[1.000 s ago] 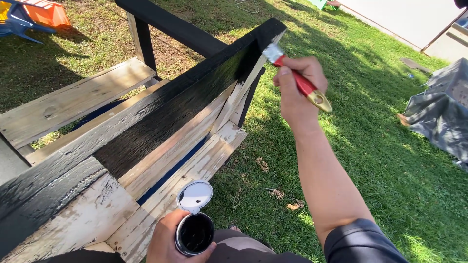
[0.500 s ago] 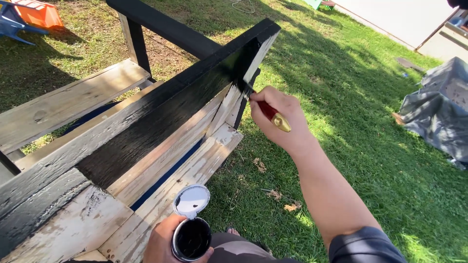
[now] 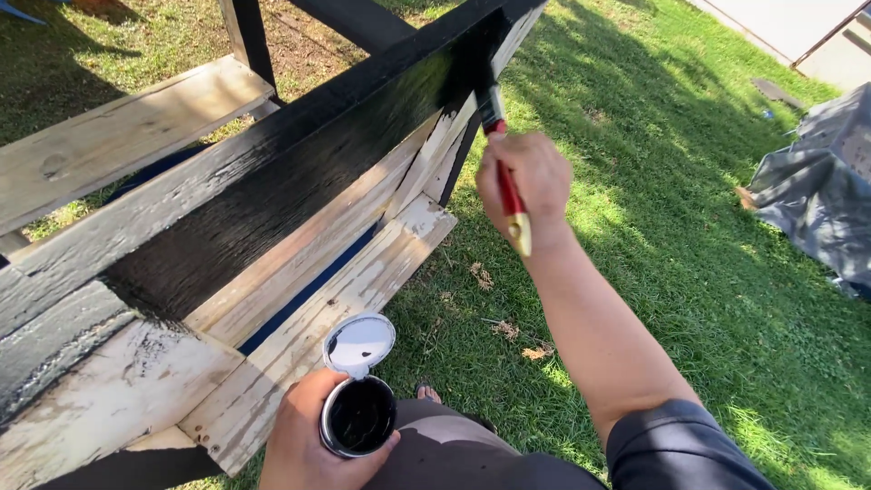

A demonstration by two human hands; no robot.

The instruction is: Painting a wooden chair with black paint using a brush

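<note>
Two hands in view, both busy. Right hand (image 3: 524, 186) wrapped tight around a paintbrush (image 3: 502, 154) with a red handle – bristles pressed to the black-painted board (image 3: 299, 181) of a wooden bench (image 3: 109, 399), near its far end. Bristle tips hard to tell apart from the wet black surface. Left hand (image 3: 304, 445) low in the frame, fingers closed around a small paint can (image 3: 358, 416) – black paint inside, lid (image 3: 360, 343) tipped up at its far rim. The hand's lower part is cut off by the frame edge. Lower planks bare and flaking; bench runs off the left edge. Grass (image 3: 689, 272) underneath, half in shade. Grey tarp (image 3: 817, 195) at right, only partly in frame.
</note>
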